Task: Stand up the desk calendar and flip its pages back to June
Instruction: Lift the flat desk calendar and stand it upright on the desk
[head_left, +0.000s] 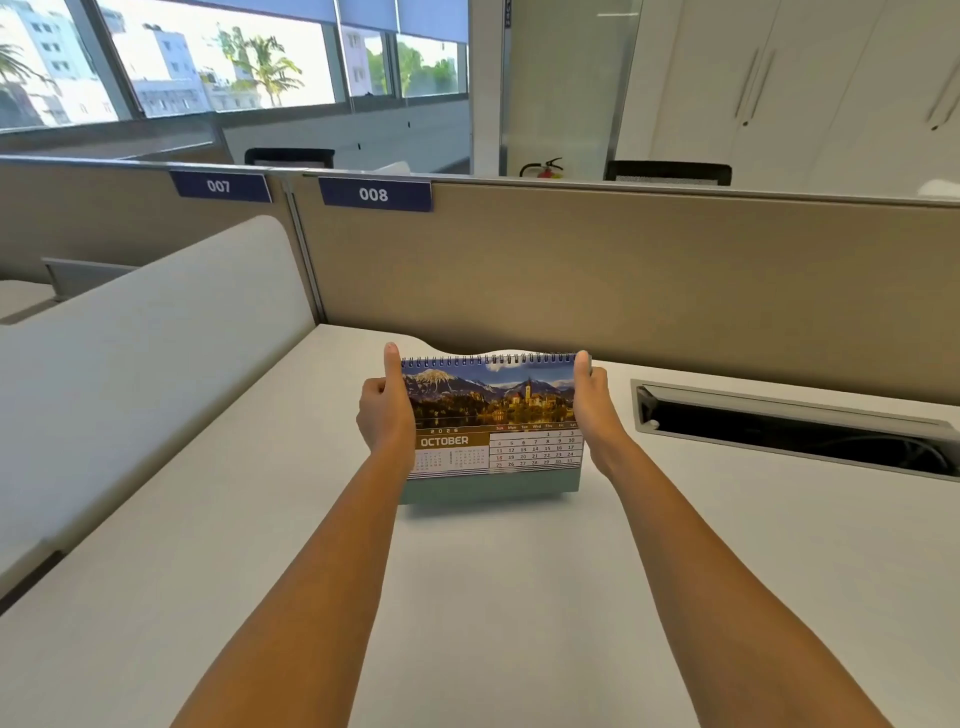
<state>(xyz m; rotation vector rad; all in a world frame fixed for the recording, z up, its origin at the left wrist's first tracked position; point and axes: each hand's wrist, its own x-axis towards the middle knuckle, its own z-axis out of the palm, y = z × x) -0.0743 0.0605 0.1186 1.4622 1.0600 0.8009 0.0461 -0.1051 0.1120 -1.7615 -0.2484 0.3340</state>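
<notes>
The desk calendar (493, 421) stands upright on the white desk (493, 597), its spiral binding on top. The page facing me reads OCTOBER, with a mountain and lake picture above the date grid. Its grey-green base touches the desk. My left hand (383, 410) grips the calendar's left edge, thumb pointing up beside the spiral. My right hand (592, 402) grips the right edge in the same way, thumb at the top corner.
A beige partition (623, 280) with labels 007 and 008 runs behind the desk. An open cable tray (789, 426) is sunk into the desk at the right. A white divider panel (145, 353) borders the left side.
</notes>
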